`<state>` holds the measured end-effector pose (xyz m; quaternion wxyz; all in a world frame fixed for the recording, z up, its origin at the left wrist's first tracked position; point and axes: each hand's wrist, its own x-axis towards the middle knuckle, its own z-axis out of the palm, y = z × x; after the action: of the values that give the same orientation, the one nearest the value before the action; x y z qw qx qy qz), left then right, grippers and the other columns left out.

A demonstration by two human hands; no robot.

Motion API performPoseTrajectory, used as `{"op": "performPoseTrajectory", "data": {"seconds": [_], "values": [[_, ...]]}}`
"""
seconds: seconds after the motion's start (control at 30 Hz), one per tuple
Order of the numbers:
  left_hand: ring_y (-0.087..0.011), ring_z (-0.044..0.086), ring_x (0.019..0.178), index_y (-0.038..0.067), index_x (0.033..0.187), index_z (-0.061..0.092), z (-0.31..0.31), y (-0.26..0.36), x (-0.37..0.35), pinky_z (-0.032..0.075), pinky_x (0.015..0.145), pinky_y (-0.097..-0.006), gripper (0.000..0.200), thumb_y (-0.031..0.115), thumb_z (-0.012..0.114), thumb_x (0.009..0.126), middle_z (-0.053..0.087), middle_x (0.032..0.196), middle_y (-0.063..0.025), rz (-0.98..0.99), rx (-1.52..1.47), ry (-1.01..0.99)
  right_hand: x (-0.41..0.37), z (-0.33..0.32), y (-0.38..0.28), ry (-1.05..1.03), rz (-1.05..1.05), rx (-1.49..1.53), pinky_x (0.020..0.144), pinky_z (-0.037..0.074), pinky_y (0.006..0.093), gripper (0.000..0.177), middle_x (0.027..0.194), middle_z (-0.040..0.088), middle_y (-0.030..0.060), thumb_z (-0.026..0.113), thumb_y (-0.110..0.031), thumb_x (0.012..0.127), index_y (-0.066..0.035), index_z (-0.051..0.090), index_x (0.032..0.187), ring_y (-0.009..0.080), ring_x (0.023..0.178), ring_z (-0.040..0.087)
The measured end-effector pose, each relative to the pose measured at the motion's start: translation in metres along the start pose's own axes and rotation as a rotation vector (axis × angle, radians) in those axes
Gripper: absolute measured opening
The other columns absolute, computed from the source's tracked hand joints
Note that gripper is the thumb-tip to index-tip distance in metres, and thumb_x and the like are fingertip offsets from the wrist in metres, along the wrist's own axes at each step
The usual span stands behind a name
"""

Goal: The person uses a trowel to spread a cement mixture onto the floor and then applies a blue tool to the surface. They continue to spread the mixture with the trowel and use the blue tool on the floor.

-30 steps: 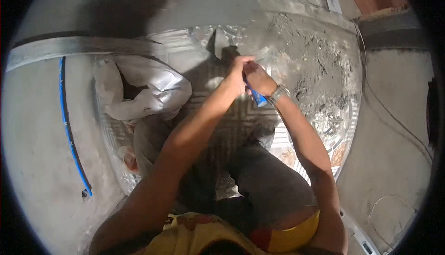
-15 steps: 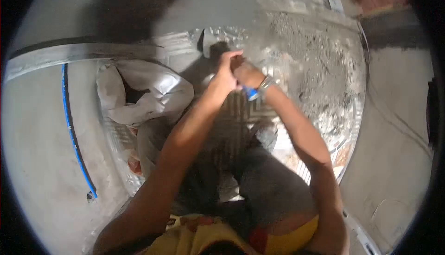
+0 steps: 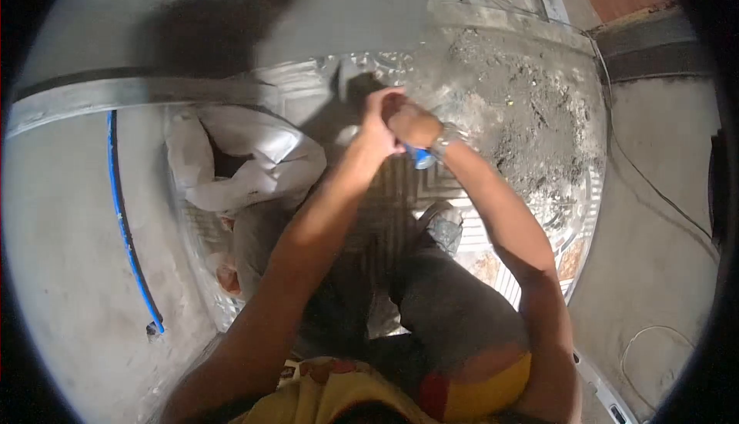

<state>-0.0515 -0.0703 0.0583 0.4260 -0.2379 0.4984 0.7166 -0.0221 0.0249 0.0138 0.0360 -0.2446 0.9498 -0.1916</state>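
Observation:
Both hands meet in front of me, above the patterned floor tiles (image 3: 389, 197). My right hand (image 3: 416, 126), with a watch (image 3: 444, 140) on its wrist, is closed around a tool with a blue handle (image 3: 421, 157). Only the handle's end shows below the fist, so the tool's kind is hidden. Against the right hand's fingers, my left hand (image 3: 377, 127) is curled and closed. Whatever it grips is hidden between the hands.
An open white sack (image 3: 265, 143) stands left of my arms. Loose wet mortar (image 3: 527, 108) covers the floor on the right. A blue pipe (image 3: 122, 224) runs along the left wall, and a cable (image 3: 643, 174) hangs on the right wall. A foot (image 3: 444, 227) rests below my hands.
The view has shifted slightly, and the surroundings sit a little lower and look sharper. Both hands remain together, with the blue handle still in the right one.

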Motion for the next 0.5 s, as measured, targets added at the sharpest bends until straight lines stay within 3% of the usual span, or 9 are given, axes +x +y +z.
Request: {"op": "performPoseTrajectory", "data": {"seconds": [0.03, 0.07, 0.1, 0.17, 0.2, 0.3, 0.37, 0.43, 0.5], "values": [[-0.0237, 0.05, 0.069, 0.019, 0.075, 0.055, -0.007, 0.002, 0.006, 0.031, 0.047, -0.0417, 0.03, 0.047, 0.056, 0.065, 0.055, 0.074, -0.0021, 0.021, -0.034, 0.005, 0.005, -0.01, -0.005, 0.044, -0.091, -0.066, 0.066, 0.051, 0.0335, 0.019, 0.075, 0.063, 0.0178, 0.054, -0.01, 0.074, 0.006, 0.061, 0.082, 0.0264, 0.071, 0.063], [-0.0233, 0.05, 0.075, 0.019, 0.075, 0.056, -0.011, 0.008, 0.007, 0.033, 0.052, -0.0431, 0.029, 0.046, 0.056, 0.066, 0.055, 0.075, -0.0018, -0.189, -0.069, -0.099, 0.0, -0.016, 0.002, -0.102, 0.048, 0.073, 0.071, 0.049, 0.0354, 0.022, 0.083, 0.061, 0.0201, 0.054, -0.01, 0.072, 0.007, 0.059, 0.086, 0.0292, 0.078, 0.06], [-0.0235, 0.05, 0.068, 0.018, 0.073, 0.055, 0.002, -0.009, 0.008, 0.031, 0.048, -0.042, 0.029, 0.047, 0.055, 0.067, 0.054, 0.07, -0.0023, -0.058, -0.171, 0.067, -0.004, -0.017, 0.008, -0.249, 0.187, 0.225, 0.075, 0.047, 0.0374, 0.026, 0.09, 0.059, 0.0224, 0.054, -0.01, 0.071, 0.009, 0.057, 0.09, 0.0319, 0.085, 0.058], [-0.0238, 0.049, 0.064, 0.019, 0.072, 0.054, 0.011, -0.021, 0.015, 0.03, 0.044, -0.0378, 0.028, 0.046, 0.056, 0.067, 0.052, 0.068, -0.0033, -0.099, -0.016, 0.007, -0.014, -0.024, 0.009, -0.225, 0.274, 0.287, 0.079, 0.045, 0.0381, 0.03, 0.093, 0.058, 0.0234, 0.053, -0.011, 0.071, 0.01, 0.056, 0.092, 0.0331, 0.088, 0.056], [-0.0233, 0.049, 0.066, 0.02, 0.072, 0.054, 0.01, -0.017, 0.029, 0.03, 0.045, -0.0373, 0.028, 0.047, 0.057, 0.066, 0.052, 0.069, -0.0034, -0.274, -0.059, -0.118, -0.02, -0.028, 0.009, -0.21, 0.317, 0.318, 0.081, 0.044, 0.0384, 0.031, 0.095, 0.057, 0.0239, 0.052, -0.012, 0.071, 0.01, 0.055, 0.093, 0.0338, 0.09, 0.056], [-0.0248, 0.055, 0.072, 0.017, 0.071, 0.055, -0.01, -0.041, 0.053, 0.041, 0.053, -0.0419, 0.031, 0.047, 0.056, 0.067, 0.056, 0.072, -0.004, 0.424, -0.033, 0.023, -0.003, -0.03, 0.003, -0.15, 0.076, 0.192, 0.084, 0.043, 0.0383, 0.032, 0.091, 0.059, 0.0229, 0.053, -0.012, 0.07, 0.01, 0.057, 0.093, 0.0313, 0.093, 0.056], [-0.0247, 0.056, 0.079, 0.015, 0.076, 0.057, -0.012, -0.003, 0.022, 0.043, 0.056, -0.0419, 0.033, 0.047, 0.057, 0.066, 0.059, 0.077, -0.0051, -0.033, -0.218, -0.103, 0.011, -0.004, 0.018, -0.219, 0.072, 0.267, 0.074, 0.047, 0.0372, 0.027, 0.079, 0.061, 0.0185, 0.052, -0.014, 0.072, 0.008, 0.059, 0.086, 0.0289, 0.08, 0.059], [-0.0236, 0.054, 0.067, 0.015, 0.07, 0.054, 0.0, -0.027, 0.022, 0.039, 0.045, -0.0428, 0.03, 0.045, 0.055, 0.069, 0.054, 0.067, -0.0033, 0.168, -0.158, -0.089, -0.005, -0.017, 0.017, -0.248, 0.125, 0.264, 0.074, 0.047, 0.0375, 0.026, 0.081, 0.06, 0.0183, 0.052, -0.014, 0.073, 0.008, 0.059, 0.085, 0.0299, 0.08, 0.058], [-0.0218, 0.052, 0.066, 0.015, 0.07, 0.056, 0.021, -0.018, 0.02, 0.034, 0.038, -0.0388, 0.031, 0.046, 0.055, 0.069, 0.051, 0.066, -0.0011, -0.092, -0.186, -0.146, -0.017, -0.025, 0.02, -0.062, 0.081, 0.13, 0.07, 0.049, 0.0365, 0.025, 0.072, 0.061, 0.0175, 0.048, -0.011, 0.076, 0.008, 0.06, 0.086, 0.0276, 0.073, 0.062]]}}
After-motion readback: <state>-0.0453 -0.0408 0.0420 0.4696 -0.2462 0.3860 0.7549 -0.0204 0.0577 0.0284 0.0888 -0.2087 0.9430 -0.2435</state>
